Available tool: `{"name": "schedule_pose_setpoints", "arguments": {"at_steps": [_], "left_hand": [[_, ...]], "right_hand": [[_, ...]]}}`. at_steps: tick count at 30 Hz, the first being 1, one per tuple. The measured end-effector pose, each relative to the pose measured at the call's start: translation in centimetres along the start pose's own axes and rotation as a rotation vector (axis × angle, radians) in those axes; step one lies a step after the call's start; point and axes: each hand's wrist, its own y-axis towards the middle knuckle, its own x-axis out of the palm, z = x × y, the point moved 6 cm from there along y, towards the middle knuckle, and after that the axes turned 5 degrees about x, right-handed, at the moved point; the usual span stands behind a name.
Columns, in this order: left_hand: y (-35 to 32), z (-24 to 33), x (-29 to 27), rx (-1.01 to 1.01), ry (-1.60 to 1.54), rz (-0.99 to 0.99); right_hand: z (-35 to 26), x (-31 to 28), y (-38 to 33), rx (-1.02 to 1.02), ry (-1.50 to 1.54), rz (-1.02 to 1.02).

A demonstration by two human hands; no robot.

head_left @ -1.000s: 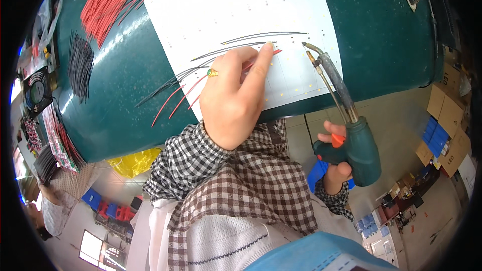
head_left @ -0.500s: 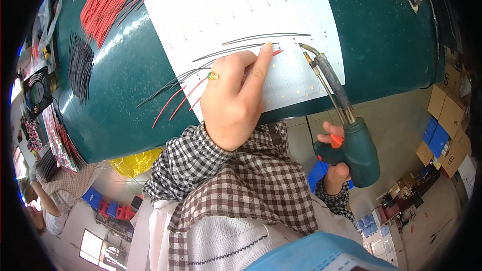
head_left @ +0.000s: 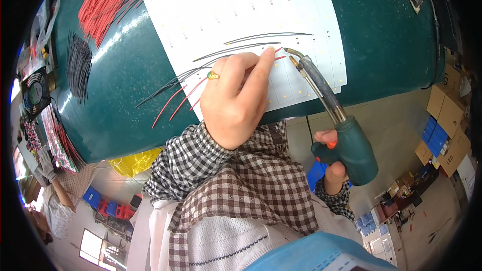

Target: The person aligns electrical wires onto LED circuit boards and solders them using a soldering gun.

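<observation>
My left hand (head_left: 233, 103) rests on a white LED circuit board sheet (head_left: 226, 0) with its fingers pinched around a thin red wire (head_left: 278, 49). The wire's end pokes out just past the fingertips. My right hand (head_left: 335, 170) grips the green handle of a soldering gun (head_left: 357, 153) with a red trigger. The gun's bent tip and its brass feed tube point left, and the tip is right beside the red wire's end. Several black wires (head_left: 236, 47) lie across the board above my left hand. More red wires (head_left: 168, 105) stick out to the left of it.
Bundles of red wires (head_left: 104, 5) and black wires (head_left: 79, 68) lie on the green table (head_left: 125, 130) at the left. A small black fan (head_left: 36, 93) stands at the far left edge. Cardboard boxes (head_left: 454, 143) sit on the right. Another person (head_left: 57, 208) works at lower left.
The soldering gun has moved left, bringing its tip from the board's right part to the red wire's end. My left hand has barely shifted.
</observation>
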Motion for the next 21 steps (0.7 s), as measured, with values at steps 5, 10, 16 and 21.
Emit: {"name": "schedule_pose_setpoints", "arguments": {"at_steps": [5,10,16,21], "left_hand": [[0.1,0.01,0.12,0.003,-0.004,-0.001],[0.16,0.02,0.12,0.0,-0.004,-0.013],[0.22,-0.03,0.12,-0.013,-0.015,-0.034],[0.26,-0.08,0.06,-0.007,-0.005,-0.019]], "right_hand": [[0.29,0.17,0.01,-0.069,-0.126,-0.011],[0.13,0.4,0.32,-0.072,-0.075,-0.005],[0.56,-0.04,-0.01,-0.082,-0.123,-0.011],[0.94,-0.13,-0.05,-0.202,-0.106,-0.01]]}}
